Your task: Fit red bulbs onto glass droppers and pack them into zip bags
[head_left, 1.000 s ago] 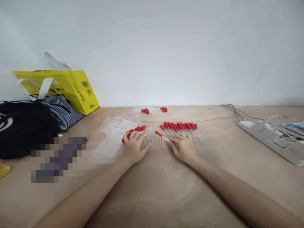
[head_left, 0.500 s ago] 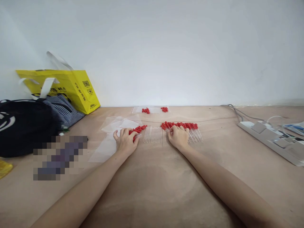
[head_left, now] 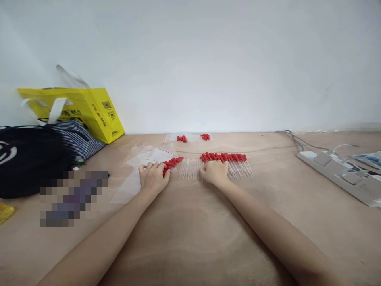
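Red bulbs are touched by the half-curled left hand; any hold by it or the curled right hand is hidden.

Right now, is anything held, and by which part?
Cannot be told: the left hand is at red bulbs, the right hand at clear tubes; any grip hidden.

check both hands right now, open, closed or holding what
Left hand: bent at the red bulbs; grip cannot be told.
Right hand: curled by the red-topped tubes; any hold hidden.
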### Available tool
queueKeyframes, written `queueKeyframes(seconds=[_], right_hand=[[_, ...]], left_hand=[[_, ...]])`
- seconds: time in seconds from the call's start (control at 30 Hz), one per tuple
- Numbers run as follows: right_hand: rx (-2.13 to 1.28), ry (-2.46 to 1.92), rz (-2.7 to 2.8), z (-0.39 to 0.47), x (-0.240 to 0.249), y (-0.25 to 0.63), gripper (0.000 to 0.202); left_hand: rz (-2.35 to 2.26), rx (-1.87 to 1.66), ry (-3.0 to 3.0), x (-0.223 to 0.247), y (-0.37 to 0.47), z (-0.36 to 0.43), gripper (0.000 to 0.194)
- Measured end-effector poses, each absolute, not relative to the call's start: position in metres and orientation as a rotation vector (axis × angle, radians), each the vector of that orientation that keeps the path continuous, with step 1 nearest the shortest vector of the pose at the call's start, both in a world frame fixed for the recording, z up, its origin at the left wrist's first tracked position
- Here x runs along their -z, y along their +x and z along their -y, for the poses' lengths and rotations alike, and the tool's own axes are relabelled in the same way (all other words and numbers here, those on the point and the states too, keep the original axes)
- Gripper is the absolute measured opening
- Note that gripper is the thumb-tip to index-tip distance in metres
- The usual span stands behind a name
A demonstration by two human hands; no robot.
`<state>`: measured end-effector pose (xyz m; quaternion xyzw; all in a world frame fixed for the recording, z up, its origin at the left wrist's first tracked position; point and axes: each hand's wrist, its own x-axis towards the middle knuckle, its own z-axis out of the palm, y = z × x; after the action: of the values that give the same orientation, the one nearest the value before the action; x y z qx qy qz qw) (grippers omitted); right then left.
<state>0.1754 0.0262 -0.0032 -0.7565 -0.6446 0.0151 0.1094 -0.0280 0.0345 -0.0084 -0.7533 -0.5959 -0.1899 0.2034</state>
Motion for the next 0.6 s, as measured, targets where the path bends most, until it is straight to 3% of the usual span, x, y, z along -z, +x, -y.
queueKeyframes(seconds=[0.3, 0.5, 0.6], right_hand=[[-0.002, -2.139, 1.884, -0.024, 0.005, 0.175, 0.029], [0.297, -1.826, 1.885, 0.005, 0.019, 0.204, 0.023], [0.266, -1.609, 1.989, 0.023, 0.028, 0.227, 0.022]], left_hand=[[1.506, 0.562, -2.172, 0.012, -0.023, -0.034, 0.023], [1.456, 0.555, -2.264, 0.013, -0.024, -0.04, 0.017], [1.445, 0.657, -2.319, 0.011, -0.021, -0.037, 0.014]])
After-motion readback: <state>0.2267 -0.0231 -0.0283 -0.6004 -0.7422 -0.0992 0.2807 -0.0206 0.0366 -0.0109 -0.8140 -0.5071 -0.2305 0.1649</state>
